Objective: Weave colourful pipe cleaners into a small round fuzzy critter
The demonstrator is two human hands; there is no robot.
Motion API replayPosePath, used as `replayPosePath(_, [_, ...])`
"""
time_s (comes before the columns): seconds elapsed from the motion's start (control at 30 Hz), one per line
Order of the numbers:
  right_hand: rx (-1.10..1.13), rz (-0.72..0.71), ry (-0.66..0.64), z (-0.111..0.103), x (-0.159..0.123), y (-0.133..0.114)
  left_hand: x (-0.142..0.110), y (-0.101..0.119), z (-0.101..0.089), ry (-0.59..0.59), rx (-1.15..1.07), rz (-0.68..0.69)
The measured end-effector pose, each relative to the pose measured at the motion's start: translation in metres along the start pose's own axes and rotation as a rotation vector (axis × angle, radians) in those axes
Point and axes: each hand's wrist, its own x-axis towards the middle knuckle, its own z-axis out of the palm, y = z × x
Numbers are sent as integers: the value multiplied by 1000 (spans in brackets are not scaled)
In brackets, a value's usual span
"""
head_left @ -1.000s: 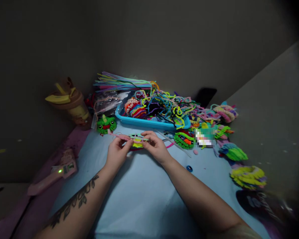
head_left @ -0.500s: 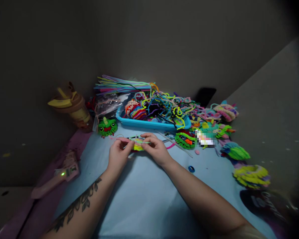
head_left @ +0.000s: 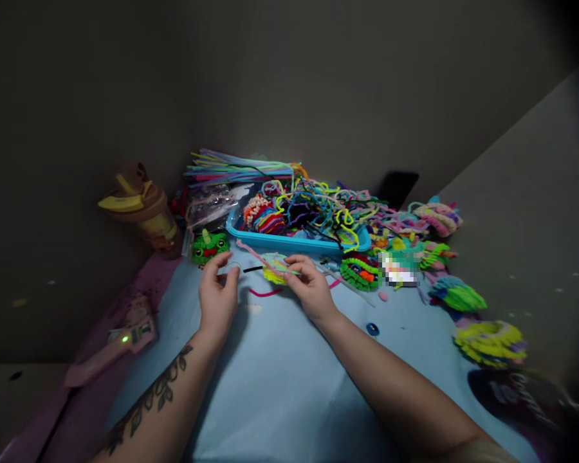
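My right hand pinches a small yellow and mint-green pipe-cleaner piece, from which a pink strand sticks out to the upper left. My left hand is apart from it on the left, thumb and forefinger spread with nothing visible between them. A black stick-like strip lies between the two hands. Below the held piece, a short magenta pipe cleaner rests on the blue table cover. Just behind my left fingers sits a green pipe-cleaner figure with eyes.
Behind my hands, a blue tray overflows with tangled pipe cleaners; a bundle of straight ones lies further back. A lidded cup and a pink glue gun are at left. Fuzzy figures line the right side.
My left hand has let go of the piece and moved left, its fingers opening. The pink strand now points up and left. The right hand keeps its pinch.
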Motion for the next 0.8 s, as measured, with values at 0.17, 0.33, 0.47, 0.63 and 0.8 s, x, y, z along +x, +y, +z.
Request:
replayPosePath(0.17, [-52, -62, -5, -1, -2, 1, 8, -7, -6, 152, -12, -1])
replayPosePath(0.33, [-195, -170, -28, -1, -3, -2, 7, -3, -3, 59, -227, -198])
replayPosePath(0.47, [-298, -311, -96, 0, -5, -3, 6, 4, 1, -98, -400, -357])
replayPosePath(0.63, [-399, -446, -168, 0, -6, -1, 9, 4, 0, -59, -482, -419])
replayPosePath(0.8, [-441, -498, -186, 0, -7, -1, 12, 5, -1, -46, -529, -478])
